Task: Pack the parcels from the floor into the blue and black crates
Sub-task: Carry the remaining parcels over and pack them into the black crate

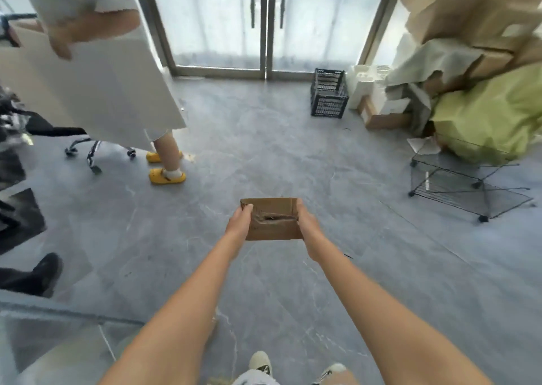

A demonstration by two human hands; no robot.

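A small brown cardboard parcel (272, 223) with a torn top is held out in front of me above the grey floor. My left hand (239, 223) grips its left side, fingers curled over the top corner. My right hand (308, 226) grips its right side. A black slatted crate (328, 94) stands on the floor by the glass door, far ahead and to the right of the parcel. No blue crate shows in this view.
Another person in yellow shoes (167, 176) carries a large white board (96, 91) at the left. A pile of cardboard boxes and a green bag (492, 120) fills the right. A black wire cart (469, 185) stands below it. An office chair base (88, 150) sits left.
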